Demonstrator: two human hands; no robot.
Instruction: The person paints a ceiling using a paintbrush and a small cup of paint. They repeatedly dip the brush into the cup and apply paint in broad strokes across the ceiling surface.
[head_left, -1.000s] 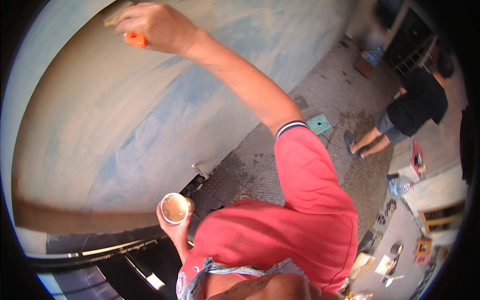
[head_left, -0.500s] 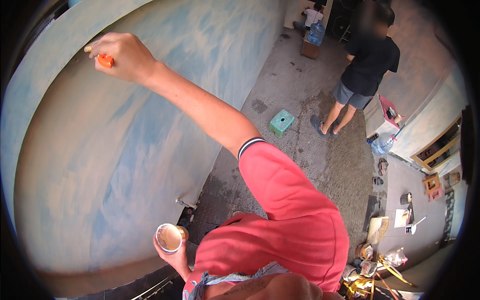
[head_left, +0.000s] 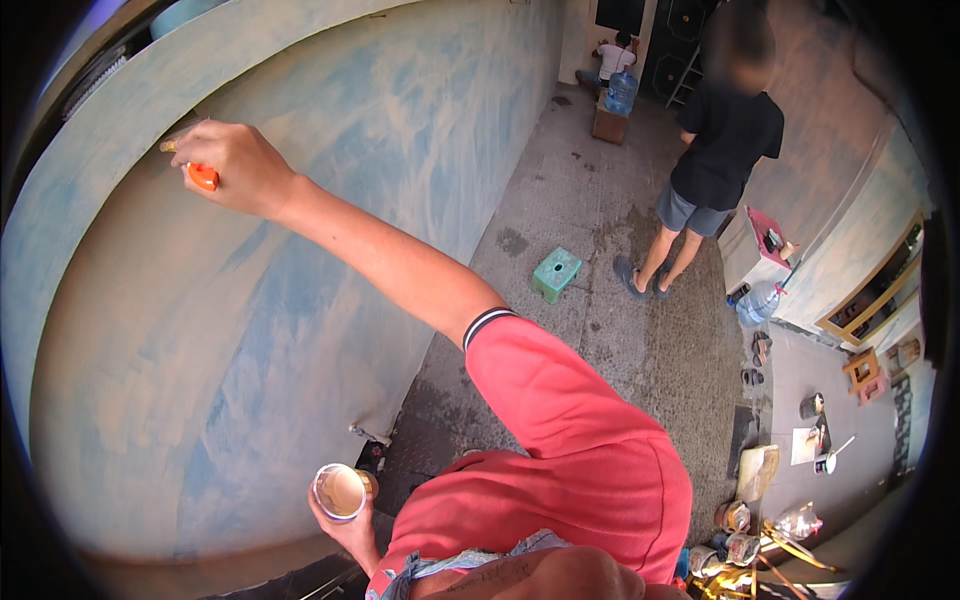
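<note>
My right arm, in a red short sleeve, reaches up across to the far left. My right hand (head_left: pixel 238 168) is closed round a paintbrush with an orange handle (head_left: pixel 203 177); its bristle end lies at the wall, close under the curved upper edge. The painted wall (head_left: pixel 300 270) shows streaks of blue and beige. Low at the left, my left hand (head_left: pixel 352 528) is wrapped round a clear plastic cup (head_left: pixel 340 491) of beige paint. The cup is held upright near the wall, apart from the brush.
A turquoise step stool (head_left: pixel 556 274) stands on the grey floor. Beyond it, a person in black (head_left: pixel 725 150) stands at the right, and another sits by a water bottle (head_left: pixel 621 93) at the back. Several paint cans (head_left: pixel 738 545) and tools lie lower right, near a small tap (head_left: pixel 368 434) on the wall's side.
The whole view has shifted a little, with the stool and walls lower in it. My right hand with the paintbrush also sits lower; my left hand keeps the cup nearly where it was.
</note>
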